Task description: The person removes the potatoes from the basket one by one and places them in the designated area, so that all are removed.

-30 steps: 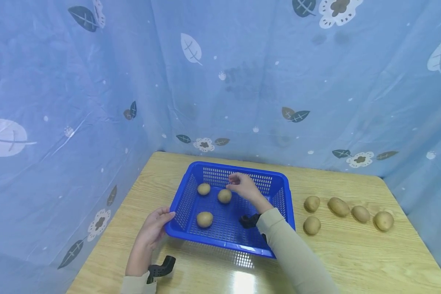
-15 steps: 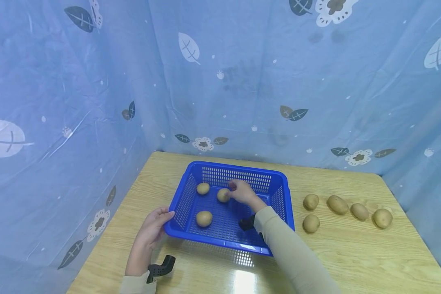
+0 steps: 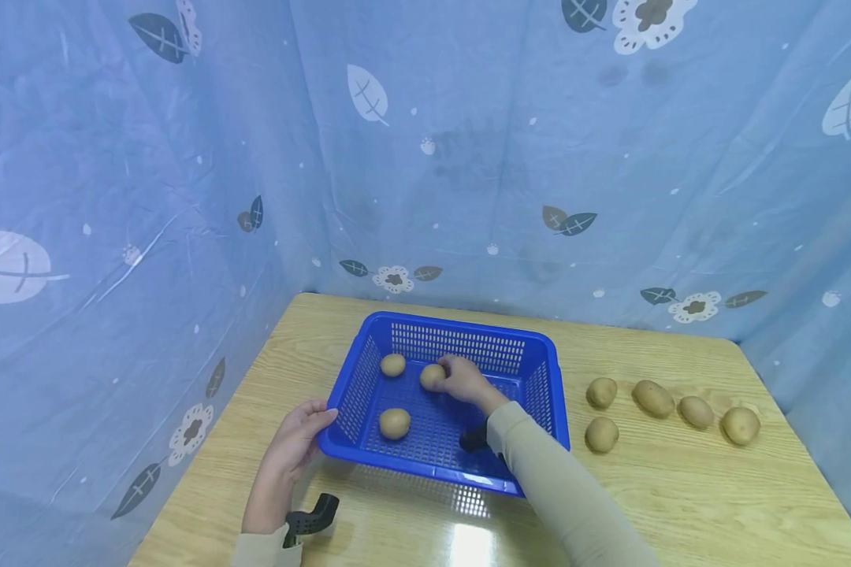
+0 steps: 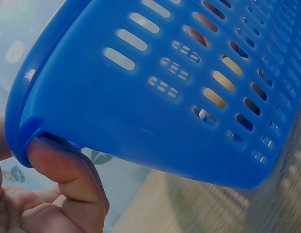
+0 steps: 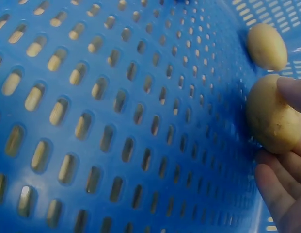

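A blue plastic basket (image 3: 425, 469) with slotted walls sits on the wooden table. My left hand (image 3: 299, 435) grips its near left corner; in the left wrist view, fingers curl under the rim beside the basket wall (image 4: 111, 102). Inside the basket, my right hand (image 3: 466, 380) pinches a potato (image 3: 431, 376). The right wrist view has the thumb on one side of that potato (image 5: 270, 119) and fingers against the other. Two more potatoes lie in the basket: one at the back left (image 3: 393, 365), another potato (image 3: 394, 424) nearer the front.
Right of the basket, several potatoes lie on the table (image 3: 709, 488), including a round potato (image 3: 602, 435) closest to the basket and a long potato (image 3: 653, 398) behind. A blue patterned curtain (image 3: 468, 157) hangs along the back and both sides.
My right hand has come down and slightly left onto the middle potato, and its thumb and fingers have closed on it. The left hand stays on the basket corner.
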`<state>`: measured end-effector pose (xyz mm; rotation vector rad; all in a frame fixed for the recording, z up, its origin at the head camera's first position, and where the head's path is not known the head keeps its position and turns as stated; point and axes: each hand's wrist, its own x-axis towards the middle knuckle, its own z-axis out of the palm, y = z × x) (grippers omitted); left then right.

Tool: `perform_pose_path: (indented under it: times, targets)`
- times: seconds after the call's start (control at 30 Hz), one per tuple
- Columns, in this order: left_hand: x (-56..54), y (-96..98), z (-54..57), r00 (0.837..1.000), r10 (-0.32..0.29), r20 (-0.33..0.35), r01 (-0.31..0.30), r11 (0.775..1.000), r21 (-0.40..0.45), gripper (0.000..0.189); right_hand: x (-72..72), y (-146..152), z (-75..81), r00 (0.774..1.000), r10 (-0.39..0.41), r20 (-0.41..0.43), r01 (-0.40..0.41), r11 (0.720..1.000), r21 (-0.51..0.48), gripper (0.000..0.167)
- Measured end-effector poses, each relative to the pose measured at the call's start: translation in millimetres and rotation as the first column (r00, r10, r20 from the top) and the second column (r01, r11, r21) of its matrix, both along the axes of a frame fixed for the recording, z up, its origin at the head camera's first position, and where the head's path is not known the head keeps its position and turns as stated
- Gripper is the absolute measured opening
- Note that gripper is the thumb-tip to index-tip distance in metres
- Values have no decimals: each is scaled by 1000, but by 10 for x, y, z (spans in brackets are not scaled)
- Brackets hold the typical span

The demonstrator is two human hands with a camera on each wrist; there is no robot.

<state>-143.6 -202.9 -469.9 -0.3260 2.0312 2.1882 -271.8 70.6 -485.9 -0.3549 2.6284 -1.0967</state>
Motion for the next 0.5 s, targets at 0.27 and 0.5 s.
perform_pose_path:
  times: [0.27,0.5]
  targets:
    - [3,-1,0,1000,-1,-8,1,1000,-7,31,-4,-23,-28,1000,5,-16,-5,1000,-14,59]
    - [3,-1,-5,1000,6,-8,-6,1000,-4,31,-14,-38,-62,998,34,-44,-35,999,-20,59]
